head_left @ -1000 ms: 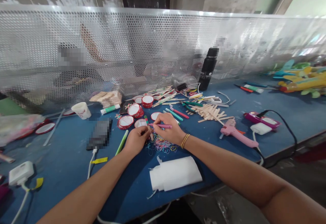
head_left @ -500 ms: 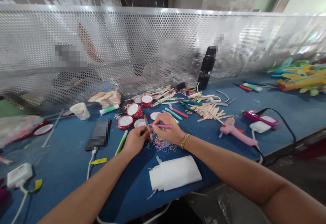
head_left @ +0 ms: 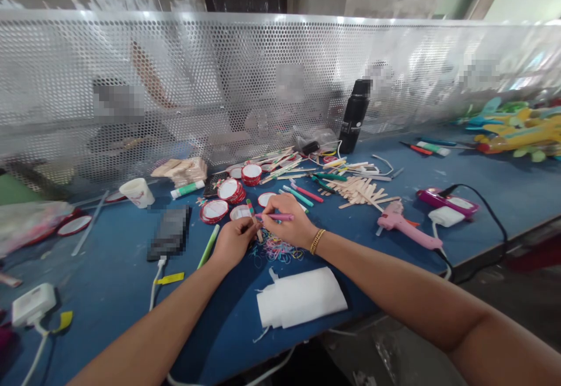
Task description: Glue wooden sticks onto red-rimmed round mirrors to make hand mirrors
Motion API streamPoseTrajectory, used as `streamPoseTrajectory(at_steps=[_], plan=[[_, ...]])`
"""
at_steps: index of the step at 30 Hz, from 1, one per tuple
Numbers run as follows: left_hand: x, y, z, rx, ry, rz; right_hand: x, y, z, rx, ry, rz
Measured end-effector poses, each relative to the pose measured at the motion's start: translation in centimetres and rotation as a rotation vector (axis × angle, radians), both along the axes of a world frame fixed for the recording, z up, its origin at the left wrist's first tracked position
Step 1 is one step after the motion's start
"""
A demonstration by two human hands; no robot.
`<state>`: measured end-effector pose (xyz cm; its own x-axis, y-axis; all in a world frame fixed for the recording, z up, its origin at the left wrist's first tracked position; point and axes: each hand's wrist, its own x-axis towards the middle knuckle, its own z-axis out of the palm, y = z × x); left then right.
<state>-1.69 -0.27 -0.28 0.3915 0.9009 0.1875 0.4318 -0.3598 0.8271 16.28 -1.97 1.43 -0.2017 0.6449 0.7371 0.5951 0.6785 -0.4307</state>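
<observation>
Closed on a wooden craft stick (head_left: 250,206), my left hand (head_left: 234,241) holds it upright; its top is coloured red and green. My right hand (head_left: 289,222) grips a purple marker pen (head_left: 278,217), its tip pointing left at the stick. Below both hands lies a pile of coloured rubber bands (head_left: 283,250). Round red-rimmed white discs (head_left: 214,210) lie behind my left hand, some stacked. A green marker (head_left: 208,247) rests beside my left wrist. Pink and teal markers (head_left: 302,194) are behind my right hand.
A folded white cloth (head_left: 302,298) lies in front. To the right are plain craft sticks (head_left: 363,190), a pink glue gun (head_left: 407,229) and its cord. A phone (head_left: 169,231), paper cup (head_left: 137,192) and black bottle (head_left: 354,118) stand around; a perforated metal screen (head_left: 263,82) runs behind.
Both hands stay in nearly the same place, still holding the stick and the purple marker. The view has shifted very slightly.
</observation>
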Motion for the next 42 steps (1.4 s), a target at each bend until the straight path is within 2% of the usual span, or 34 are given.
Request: streamPoseTrajectory(at_steps=[42], plan=[[-0.02,0.13,0.01,-0.003,-0.002,-0.006,0.09,0.25,-0.26,0.038,0.02,0.01]])
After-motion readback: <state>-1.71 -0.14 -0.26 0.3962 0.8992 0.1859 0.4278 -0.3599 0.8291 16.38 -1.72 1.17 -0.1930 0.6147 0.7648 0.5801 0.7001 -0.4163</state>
